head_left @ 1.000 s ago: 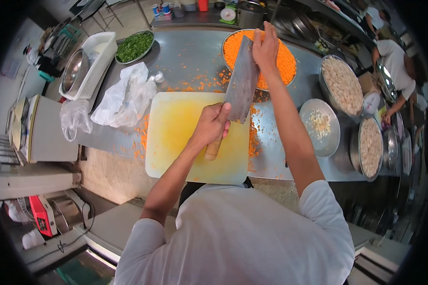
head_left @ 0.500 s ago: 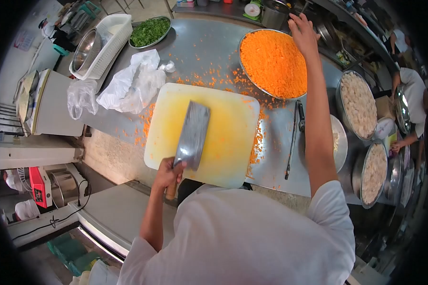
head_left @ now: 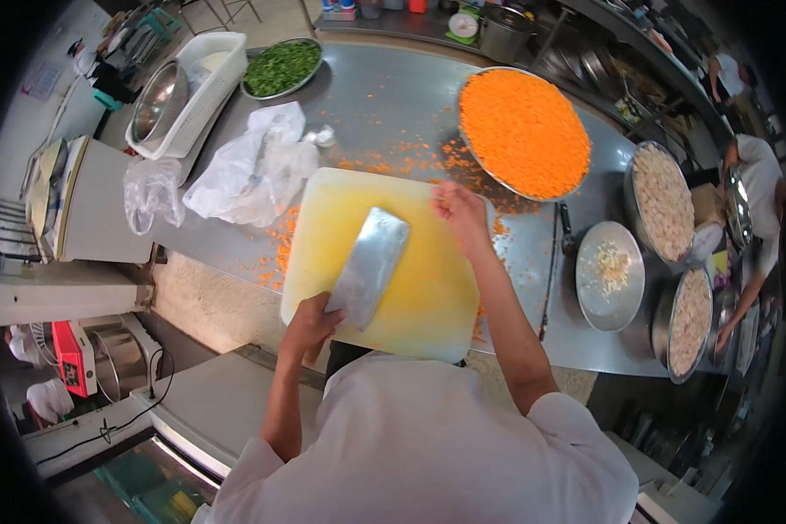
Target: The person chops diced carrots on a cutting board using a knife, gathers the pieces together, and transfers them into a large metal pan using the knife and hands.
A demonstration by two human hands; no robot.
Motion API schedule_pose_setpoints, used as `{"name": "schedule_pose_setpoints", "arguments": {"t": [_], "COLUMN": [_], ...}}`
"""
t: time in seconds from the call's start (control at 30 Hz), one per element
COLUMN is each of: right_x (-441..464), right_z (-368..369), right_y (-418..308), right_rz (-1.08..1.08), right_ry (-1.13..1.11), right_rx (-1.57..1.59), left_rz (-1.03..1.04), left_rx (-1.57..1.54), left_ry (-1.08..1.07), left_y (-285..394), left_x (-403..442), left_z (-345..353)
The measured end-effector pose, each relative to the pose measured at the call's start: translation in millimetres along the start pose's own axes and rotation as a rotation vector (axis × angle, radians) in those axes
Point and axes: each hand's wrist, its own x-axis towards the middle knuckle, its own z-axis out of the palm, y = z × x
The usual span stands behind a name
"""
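Note:
My left hand (head_left: 310,325) is closed round the handle of a cleaver (head_left: 372,269). The broad metal blade rests over, or just above, a pale cutting board (head_left: 441,301) with a yellow-stained surface. At the board's upper right corner is my right hand (head_left: 461,217), its fingers curled together and slightly blurred. Whether it holds anything is hidden. Beyond it stands a large bowl (head_left: 533,197) heaped with finely chopped orange bits (head_left: 524,131), which look like carrot. More orange bits lie scattered round the board.
Chopped greens fill a bowl (head_left: 281,70) at the back left, near plastic bags (head_left: 258,170) and a white basket (head_left: 214,105). To the right are a dark-handled tool (head_left: 567,229), a bowl with pale bits (head_left: 598,306) and two bowls of pale chunks (head_left: 664,201). A co-worker (head_left: 758,192) stands far right.
My right hand has come back from the far rim of the orange bowl to the board's upper right corner, fingers now curled. The cleaver has shifted slightly, still in my left hand.

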Motion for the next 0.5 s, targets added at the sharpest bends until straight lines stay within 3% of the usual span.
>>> {"name": "schedule_pose_setpoints", "arguments": {"t": [0.07,0.13,0.2,0.27,0.3,0.37,0.4,0.43,0.5], "right_x": [17,32,50,58,59,58,62,65,61], "right_z": [1,-6,-38,-46,-39,-23,-16,-11,-1], "right_y": [4,4,24,22,16,-1,-6,-10,-26], "right_rz": [0.067,0.054,-0.114,-0.195,-0.190,-0.168,-0.169,-0.198,-0.179], "right_ry": [0.217,0.250,-0.127,-0.060,-0.081,0.410,0.394,0.518,0.675], "right_rx": [0.575,0.793,0.952,1.075,1.063,1.001,0.992,0.939,0.901], "left_rz": [0.069,0.151,0.588,0.382,0.471,0.557,0.576,0.591,0.535], "left_rx": [0.050,0.693,0.567,0.545,0.599,0.648,0.850,1.053,1.005], "left_ry": [-0.059,-0.170,0.285,0.310,0.343,0.397,0.366,0.327,0.288], "left_y": [2,7,-9,62,70,78,75,67,42], "left_x": [20,45,74,92,111,145,165,183,210], "left_z": [-18,-40,-57,-91,-99,-114,-117,-121,-139]}}
